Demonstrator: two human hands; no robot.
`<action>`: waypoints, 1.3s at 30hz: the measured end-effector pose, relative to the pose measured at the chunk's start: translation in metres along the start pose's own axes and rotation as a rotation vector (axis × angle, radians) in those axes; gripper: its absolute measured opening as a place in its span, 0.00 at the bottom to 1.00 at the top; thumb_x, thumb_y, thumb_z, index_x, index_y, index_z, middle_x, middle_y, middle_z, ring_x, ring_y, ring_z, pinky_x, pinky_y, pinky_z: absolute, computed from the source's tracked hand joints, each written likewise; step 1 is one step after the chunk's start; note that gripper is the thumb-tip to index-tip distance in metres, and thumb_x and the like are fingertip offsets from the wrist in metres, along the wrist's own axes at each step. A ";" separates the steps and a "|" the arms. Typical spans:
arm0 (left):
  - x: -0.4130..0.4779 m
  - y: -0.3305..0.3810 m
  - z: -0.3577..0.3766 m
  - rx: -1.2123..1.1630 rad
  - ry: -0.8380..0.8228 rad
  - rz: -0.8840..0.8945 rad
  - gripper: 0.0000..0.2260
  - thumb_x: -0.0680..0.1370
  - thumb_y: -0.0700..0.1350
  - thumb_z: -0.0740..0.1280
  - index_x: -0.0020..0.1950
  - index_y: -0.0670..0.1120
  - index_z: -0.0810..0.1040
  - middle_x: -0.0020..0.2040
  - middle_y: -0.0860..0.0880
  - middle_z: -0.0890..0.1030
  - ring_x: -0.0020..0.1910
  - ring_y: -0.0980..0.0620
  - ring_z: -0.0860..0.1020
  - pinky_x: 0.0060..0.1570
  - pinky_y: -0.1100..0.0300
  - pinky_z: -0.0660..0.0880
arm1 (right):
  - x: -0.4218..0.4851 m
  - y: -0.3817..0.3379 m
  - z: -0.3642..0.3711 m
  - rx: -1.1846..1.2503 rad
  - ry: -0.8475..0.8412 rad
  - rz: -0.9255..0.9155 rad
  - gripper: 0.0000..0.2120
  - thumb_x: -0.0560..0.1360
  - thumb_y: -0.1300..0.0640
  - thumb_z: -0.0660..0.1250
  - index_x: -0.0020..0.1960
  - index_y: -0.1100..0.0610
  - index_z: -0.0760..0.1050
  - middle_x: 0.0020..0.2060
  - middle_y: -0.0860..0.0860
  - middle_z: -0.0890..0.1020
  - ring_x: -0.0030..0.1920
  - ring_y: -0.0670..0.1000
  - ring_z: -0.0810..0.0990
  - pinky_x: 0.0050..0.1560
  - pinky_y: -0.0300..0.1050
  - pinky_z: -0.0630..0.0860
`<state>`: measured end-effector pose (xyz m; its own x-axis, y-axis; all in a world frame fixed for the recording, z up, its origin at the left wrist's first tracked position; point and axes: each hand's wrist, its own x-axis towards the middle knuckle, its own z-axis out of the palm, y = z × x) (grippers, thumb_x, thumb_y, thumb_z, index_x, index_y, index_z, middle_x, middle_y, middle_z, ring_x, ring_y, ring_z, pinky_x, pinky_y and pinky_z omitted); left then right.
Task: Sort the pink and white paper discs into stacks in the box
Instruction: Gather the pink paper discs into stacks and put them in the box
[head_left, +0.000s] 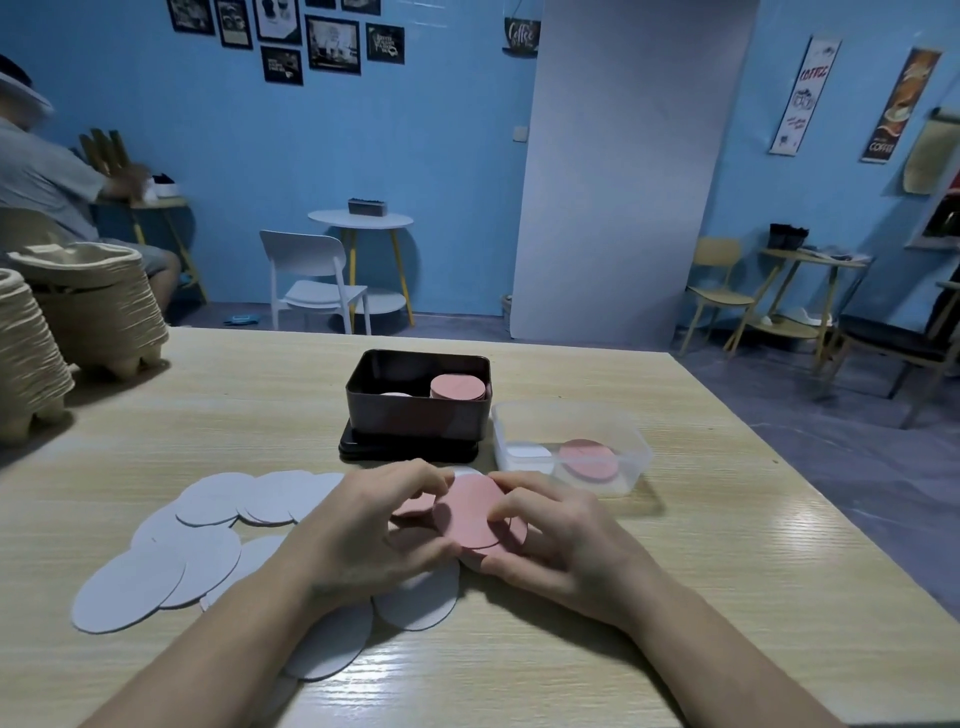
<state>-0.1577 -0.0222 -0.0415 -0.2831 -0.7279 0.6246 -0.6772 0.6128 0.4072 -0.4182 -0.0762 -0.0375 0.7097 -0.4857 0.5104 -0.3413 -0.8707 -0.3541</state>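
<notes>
Pink discs fanned ctr; white discs scattered L.

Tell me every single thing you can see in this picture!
table: one, light wood, underneath everything
pink discs: small stack, pink, front centre, being held
white discs: many, white, spread across the near left
box: one, dark, mid-table on its lid, pink stack inside at right
clear tub: one, see-through, right of the box, pink pile and white pile inside
pulp trays: two stacks, beige, far left
white chair: one, white, by the blue wall
left hand: one, pinching the pink discs
right hand: one, pinching the pink discs
</notes>
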 end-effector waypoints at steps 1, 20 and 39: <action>0.000 0.001 0.001 -0.009 -0.003 0.016 0.16 0.72 0.53 0.77 0.54 0.48 0.79 0.54 0.55 0.85 0.51 0.52 0.84 0.47 0.53 0.81 | 0.000 0.000 0.000 -0.001 -0.002 0.003 0.15 0.78 0.42 0.74 0.53 0.52 0.78 0.68 0.50 0.79 0.61 0.47 0.81 0.55 0.48 0.79; 0.003 0.007 0.005 -0.035 -0.062 0.082 0.13 0.72 0.46 0.79 0.49 0.45 0.77 0.48 0.52 0.81 0.44 0.50 0.79 0.41 0.51 0.79 | 0.005 0.003 0.008 0.008 -0.040 -0.039 0.17 0.74 0.41 0.77 0.52 0.50 0.76 0.69 0.49 0.79 0.63 0.50 0.82 0.53 0.49 0.81; 0.014 -0.003 -0.030 0.010 -0.104 0.027 0.16 0.73 0.52 0.77 0.57 0.48 0.81 0.50 0.56 0.82 0.51 0.61 0.79 0.51 0.59 0.77 | 0.054 -0.002 0.003 0.065 -0.083 -0.046 0.21 0.70 0.49 0.80 0.58 0.53 0.78 0.50 0.47 0.81 0.50 0.46 0.79 0.51 0.50 0.78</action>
<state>-0.1393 -0.0252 -0.0144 -0.3696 -0.7397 0.5623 -0.6752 0.6295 0.3843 -0.3773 -0.1010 -0.0112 0.7731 -0.4352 0.4615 -0.2684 -0.8836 -0.3837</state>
